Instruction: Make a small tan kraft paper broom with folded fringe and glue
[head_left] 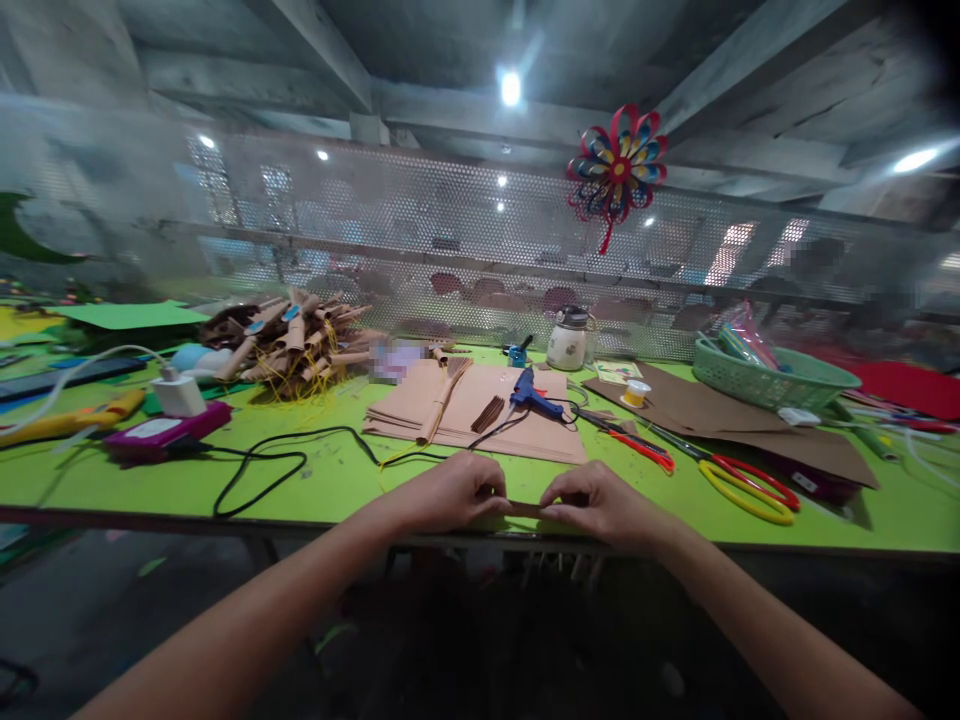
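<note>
Both my hands rest at the near edge of the green table (pixel 322 480). My left hand (pixel 450 492) and my right hand (pixel 600 503) are closed, each pinching one end of a narrow brown paper strip (pixel 525 509) that lies flat between them. Just beyond the hands lies a stack of brown paper sheets (pixel 465 415) with a folded paper bundle (pixel 444 397), a small dark strip bundle (pixel 488 413) and a blue glue gun (pixel 531 394) on top.
Red scissors (pixel 634 444) and yellow-red scissors (pixel 742 482) lie to the right, near a green basket (pixel 772 380) and brown card sheets (pixel 757 425). A pile of rolled paper pieces (pixel 292 340), a charger (pixel 178 395), black cables (pixel 270 465) and a magenta box (pixel 166 432) sit left. A pinwheel (pixel 616 168) hangs above.
</note>
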